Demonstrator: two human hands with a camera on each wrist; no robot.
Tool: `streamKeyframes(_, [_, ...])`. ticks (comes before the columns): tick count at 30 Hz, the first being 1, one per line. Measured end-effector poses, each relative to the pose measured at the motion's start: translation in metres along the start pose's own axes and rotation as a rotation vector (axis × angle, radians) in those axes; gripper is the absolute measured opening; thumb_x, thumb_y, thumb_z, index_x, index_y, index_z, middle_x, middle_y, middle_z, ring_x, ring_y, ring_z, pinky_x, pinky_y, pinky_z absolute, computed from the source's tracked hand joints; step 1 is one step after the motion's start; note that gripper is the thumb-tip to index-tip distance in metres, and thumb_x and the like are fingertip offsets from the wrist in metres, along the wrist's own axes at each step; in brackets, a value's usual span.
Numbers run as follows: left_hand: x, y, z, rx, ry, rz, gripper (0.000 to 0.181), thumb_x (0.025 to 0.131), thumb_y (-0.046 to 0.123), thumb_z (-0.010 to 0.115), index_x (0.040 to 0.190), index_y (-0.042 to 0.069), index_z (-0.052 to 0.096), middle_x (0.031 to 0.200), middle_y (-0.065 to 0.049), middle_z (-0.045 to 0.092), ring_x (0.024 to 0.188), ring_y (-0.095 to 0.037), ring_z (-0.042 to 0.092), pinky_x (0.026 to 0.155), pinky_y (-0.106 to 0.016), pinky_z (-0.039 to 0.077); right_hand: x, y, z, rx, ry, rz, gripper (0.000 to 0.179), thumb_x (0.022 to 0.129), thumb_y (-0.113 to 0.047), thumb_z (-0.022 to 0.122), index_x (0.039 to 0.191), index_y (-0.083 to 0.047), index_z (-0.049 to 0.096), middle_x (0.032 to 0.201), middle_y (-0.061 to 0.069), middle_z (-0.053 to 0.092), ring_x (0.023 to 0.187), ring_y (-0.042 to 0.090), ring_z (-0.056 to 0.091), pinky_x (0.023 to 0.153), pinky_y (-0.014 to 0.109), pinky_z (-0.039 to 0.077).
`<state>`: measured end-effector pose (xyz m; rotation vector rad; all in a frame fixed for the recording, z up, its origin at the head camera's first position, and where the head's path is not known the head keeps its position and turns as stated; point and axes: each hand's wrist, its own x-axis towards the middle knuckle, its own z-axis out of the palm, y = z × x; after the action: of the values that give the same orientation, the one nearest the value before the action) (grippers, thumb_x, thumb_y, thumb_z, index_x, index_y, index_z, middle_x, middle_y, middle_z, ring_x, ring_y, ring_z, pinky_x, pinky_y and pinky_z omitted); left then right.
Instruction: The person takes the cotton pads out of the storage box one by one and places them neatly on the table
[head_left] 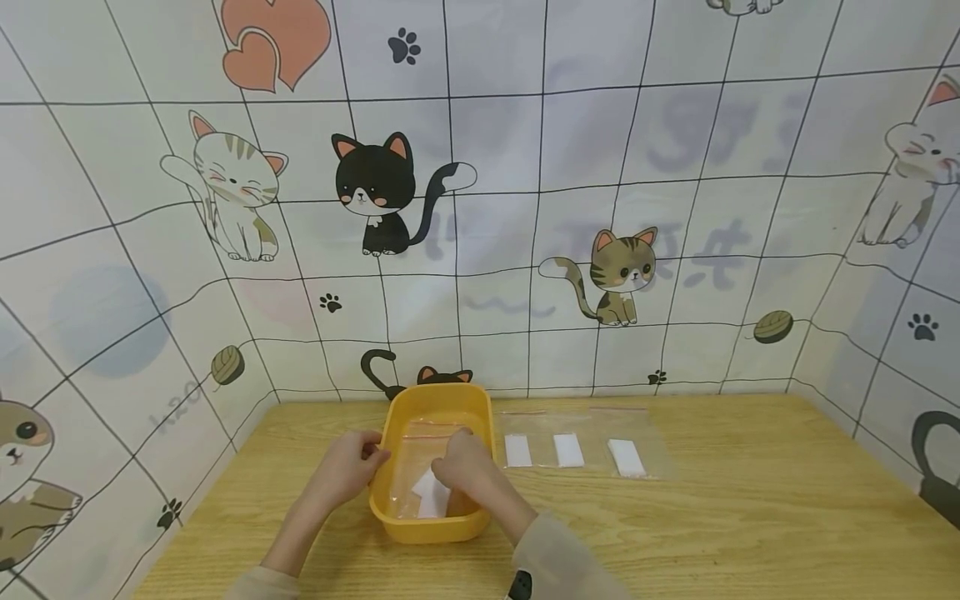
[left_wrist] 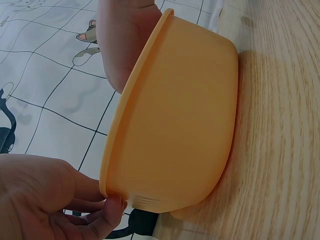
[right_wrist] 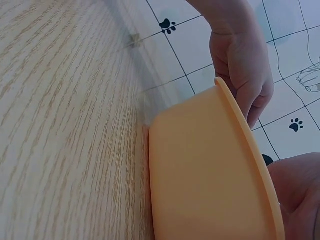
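A yellow plastic basin (head_left: 438, 531) stands on the wooden table. My left hand (head_left: 348, 467) pinches its left rim, and the left wrist view shows the fingers (left_wrist: 112, 215) hooked at the lip. Reaching over the right side, my right hand (head_left: 471, 468) has its curled fingers down inside the basin. White pieces (head_left: 432, 505) lie there right at its fingertips, along with a clear zip bag (head_left: 420, 450) with a red seal line. The basin wall blocks those fingers in both wrist views, so I cannot tell whether they hold a piece.
Right of the basin, clear zip bags (head_left: 600, 421) lie in a row on the table (head_left: 720, 500), with three white rectangles (head_left: 568, 450) in them. A cat-print sheet (head_left: 495, 233) surrounds the table at the back and sides. A dark object (head_left: 937, 475) shows at the far right edge.
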<state>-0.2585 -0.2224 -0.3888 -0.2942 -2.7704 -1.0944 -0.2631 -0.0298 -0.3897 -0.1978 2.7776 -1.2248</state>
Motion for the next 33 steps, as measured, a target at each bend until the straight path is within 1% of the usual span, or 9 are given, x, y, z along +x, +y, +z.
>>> streamKeyframes(5, [-0.0009, 0.0009, 0.0000, 0.001, 0.000, -0.011, 0.007, 0.091, -0.002, 0.068, 0.097, -0.006, 0.070, 0.071, -0.006, 0.061, 0.058, -0.013, 0.054, 0.051, -0.026, 0.046, 0.0020, -0.0003, 0.0016, 0.016, 0.014, 0.014, 0.068, 0.090, -0.009, 0.065, 0.139, 0.023, 0.031, 0.066, 0.012, 0.054, 0.047, 0.014, 0.042, 0.044, 0.024, 0.032])
streamKeyframes(9, [-0.0011, 0.0012, 0.0000, -0.005, -0.001, -0.009, 0.008, 0.091, -0.003, 0.067, 0.098, -0.007, 0.070, 0.071, -0.007, 0.062, 0.058, -0.013, 0.054, 0.051, -0.025, 0.046, 0.0044, 0.0015, 0.0008, 0.049, 0.053, -0.002, 0.062, 0.090, -0.005, 0.064, 0.136, 0.024, 0.033, 0.084, 0.022, 0.057, 0.056, 0.020, 0.047, 0.048, 0.026, 0.037])
streamKeyframes(15, [-0.0013, 0.0012, -0.0001, -0.009, 0.001, -0.010, 0.007, 0.092, -0.003, 0.067, 0.097, -0.007, 0.070, 0.070, -0.007, 0.061, 0.057, -0.013, 0.054, 0.050, -0.025, 0.045, 0.0074, 0.0074, 0.0003, 0.077, 0.100, -0.099, 0.009, 0.086, 0.006, 0.060, 0.086, 0.010, 0.052, 0.063, 0.007, 0.042, 0.050, 0.017, 0.041, 0.044, 0.026, 0.031])
streamKeyframes(18, [-0.0015, 0.0015, -0.0002, -0.010, 0.001, -0.012, 0.007, 0.092, -0.003, 0.067, 0.097, -0.007, 0.070, 0.070, -0.007, 0.060, 0.057, -0.013, 0.054, 0.050, -0.025, 0.045, 0.0074, 0.0085, 0.0001, 0.106, 0.101, -0.113, 0.030, 0.085, 0.009, 0.058, 0.065, -0.007, 0.043, 0.055, -0.001, 0.034, 0.046, 0.012, 0.036, 0.041, 0.022, 0.028])
streamKeyframes(21, [-0.0015, 0.0017, -0.0001, -0.012, 0.002, -0.011, 0.007, 0.092, -0.003, 0.067, 0.097, -0.007, 0.070, 0.070, -0.006, 0.060, 0.056, -0.013, 0.054, 0.050, -0.025, 0.045, 0.0068, 0.0086, 0.0002, 0.131, 0.103, -0.099, 0.044, 0.087, 0.009, 0.061, 0.057, -0.013, 0.036, 0.049, -0.003, 0.035, 0.043, 0.009, 0.034, 0.040, 0.019, 0.026])
streamKeyframes(26, [-0.0014, 0.0023, 0.0002, -0.002, 0.007, -0.014, 0.007, 0.091, -0.003, 0.067, 0.096, -0.006, 0.070, 0.068, -0.003, 0.058, 0.056, -0.012, 0.053, 0.050, -0.024, 0.044, 0.0070, 0.0088, 0.0009, 0.172, 0.120, -0.097, 0.042, 0.088, 0.007, 0.067, 0.058, -0.008, 0.042, 0.050, -0.001, 0.048, 0.045, 0.008, 0.040, 0.043, 0.019, 0.027])
streamKeyframes(30, [-0.0015, 0.0027, 0.0000, -0.007, 0.004, -0.018, 0.007, 0.091, -0.003, 0.067, 0.096, -0.006, 0.070, 0.068, -0.004, 0.058, 0.056, -0.013, 0.053, 0.050, -0.025, 0.045, 0.0079, 0.0093, 0.0010, 0.194, 0.126, -0.108, 0.009, 0.088, 0.006, 0.069, 0.086, 0.013, 0.063, 0.064, 0.007, 0.065, 0.056, 0.012, 0.061, 0.053, 0.023, 0.045])
streamKeyframes(32, [-0.0016, 0.0028, -0.0001, -0.012, 0.000, -0.020, 0.006, 0.091, -0.003, 0.066, 0.095, -0.006, 0.070, 0.069, -0.004, 0.058, 0.057, -0.013, 0.053, 0.051, -0.025, 0.045, 0.0078, 0.0090, 0.0009, 0.199, 0.127, -0.101, 0.020, 0.088, 0.005, 0.070, 0.102, 0.017, 0.063, 0.070, 0.009, 0.067, 0.062, 0.015, 0.067, 0.058, 0.024, 0.050])
streamKeyframes(33, [-0.0016, 0.0028, -0.0001, -0.012, -0.001, -0.021, 0.006, 0.092, -0.003, 0.066, 0.095, -0.006, 0.070, 0.069, -0.004, 0.058, 0.057, -0.013, 0.053, 0.051, -0.025, 0.045, 0.0080, 0.0089, 0.0011, 0.197, 0.125, -0.094, 0.019, 0.088, 0.005, 0.070, 0.100, 0.016, 0.062, 0.069, 0.009, 0.067, 0.062, 0.015, 0.068, 0.056, 0.024, 0.049])
